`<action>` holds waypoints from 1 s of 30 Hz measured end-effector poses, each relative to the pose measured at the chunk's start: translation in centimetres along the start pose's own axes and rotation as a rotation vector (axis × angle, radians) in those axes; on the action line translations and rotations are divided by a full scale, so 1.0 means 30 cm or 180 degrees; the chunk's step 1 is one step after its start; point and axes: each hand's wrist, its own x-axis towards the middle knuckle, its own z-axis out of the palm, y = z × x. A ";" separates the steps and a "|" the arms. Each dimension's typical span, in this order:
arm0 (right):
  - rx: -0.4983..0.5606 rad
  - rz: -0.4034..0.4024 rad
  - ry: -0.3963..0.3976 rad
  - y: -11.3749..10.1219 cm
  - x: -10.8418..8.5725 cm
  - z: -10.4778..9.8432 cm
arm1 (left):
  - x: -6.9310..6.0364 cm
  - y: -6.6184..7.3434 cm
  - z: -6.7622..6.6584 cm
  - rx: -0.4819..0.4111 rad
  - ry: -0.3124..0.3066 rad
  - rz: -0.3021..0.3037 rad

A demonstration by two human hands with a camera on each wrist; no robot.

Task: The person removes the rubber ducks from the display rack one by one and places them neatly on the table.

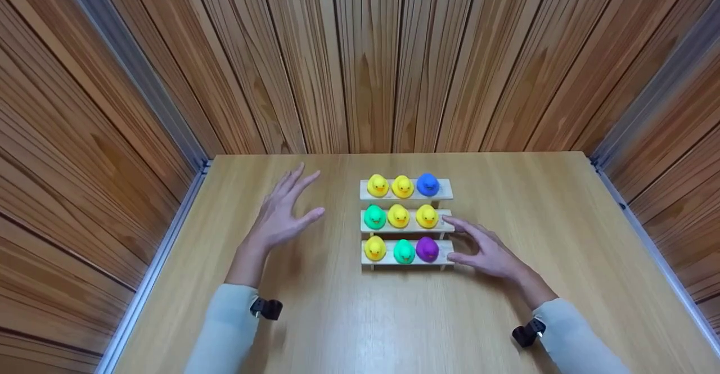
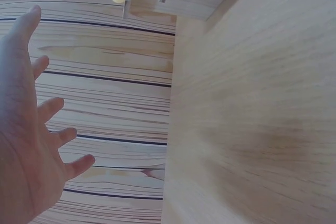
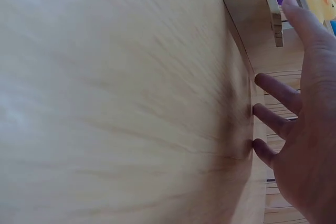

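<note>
A stepped wooden rack [image 1: 367,198] with three shelves holds small rubber ducks. On the top shelf sit two yellow ducks [image 1: 402,187] and a blue duck [image 1: 428,184]. A green duck [image 1: 374,217] and two yellow ones fill the middle. The bottom carries a yellow duck [image 1: 375,248], a green duck [image 1: 404,251] and a purple duck [image 1: 427,249]. My right hand [image 1: 488,252] is at the rack's right end, thumb beside the bottom shelf, a finger by the middle one; whether they touch, I cannot tell. Left of the rack, my left hand [image 1: 283,216] is raised with fingers spread, holding nothing.
The rack stands on a light wooden table [image 1: 326,318]. Wood-plank walls [image 1: 365,81] rise behind it and at both sides, with metal rails [image 1: 163,273] along the table's side edges. A small black camera [image 1: 266,309] is strapped to each wrist.
</note>
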 end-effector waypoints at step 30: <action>-0.0171 0.0097 0.0020 -0.003 0.001 0.002 | 0.216 0.117 0.043 -0.0523 -0.0116 0.0129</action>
